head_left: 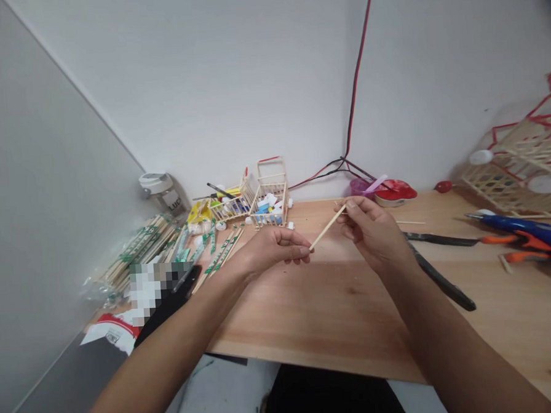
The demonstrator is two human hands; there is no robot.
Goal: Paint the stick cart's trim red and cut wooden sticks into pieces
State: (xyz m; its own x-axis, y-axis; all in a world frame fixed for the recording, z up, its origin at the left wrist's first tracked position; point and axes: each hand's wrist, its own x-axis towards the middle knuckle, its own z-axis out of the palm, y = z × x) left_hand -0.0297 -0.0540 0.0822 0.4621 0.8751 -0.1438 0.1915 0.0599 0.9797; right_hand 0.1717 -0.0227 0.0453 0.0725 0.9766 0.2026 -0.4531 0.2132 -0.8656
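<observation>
Both my hands hold one thin wooden stick (327, 227) above the wooden table (336, 308). My left hand (273, 248) pinches its lower end between thumb and fingers. My right hand (373, 229) pinches its upper end, fingers curled. The stick slants up to the right between them. Just behind my hands stand two small stick-built baskets (257, 202) filled with small coloured bits.
Wrapped chopsticks (141, 247) lie piled at the left beside a jar (161, 191). A blue glue gun (533, 233), black pliers (440, 278) and cutters with orange handles (471, 240) lie at the right. A large stick basket (518, 163) stands at the far right. Red and black wires (353, 104) run down the wall.
</observation>
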